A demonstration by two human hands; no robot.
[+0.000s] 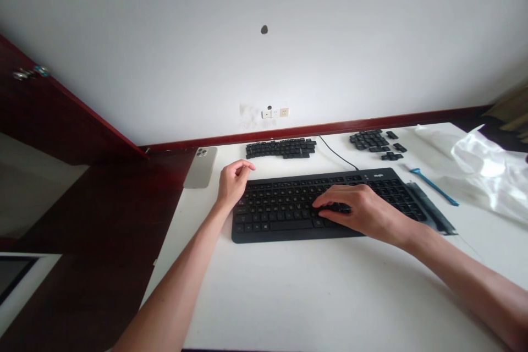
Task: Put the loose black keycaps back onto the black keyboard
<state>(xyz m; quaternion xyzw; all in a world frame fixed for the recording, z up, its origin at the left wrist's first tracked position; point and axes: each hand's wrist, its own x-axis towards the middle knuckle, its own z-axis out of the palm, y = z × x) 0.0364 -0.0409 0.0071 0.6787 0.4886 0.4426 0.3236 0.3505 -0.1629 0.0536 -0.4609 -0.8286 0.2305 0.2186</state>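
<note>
A black keyboard (289, 206) lies on a white table (313, 291), its cable running back toward the wall. My right hand (358, 209) rests palm down on the keys right of the middle, fingers bent and pressed against the keys. My left hand (234, 180) hovers at the keyboard's upper left corner with its fingers loosely curled and nothing visible in them. Behind the keyboard lies a row of loose black keycaps (281, 148), and a second cluster of keycaps (373, 142) sits further right.
A phone (201, 167) lies face down at the table's left edge. A blue tool (433, 186) and a dark strip (431, 209) lie right of the keyboard, beside a clear plastic bag (482, 168). Dark wooden floor lies to the left. Wall sockets (275, 113) sit above the baseboard.
</note>
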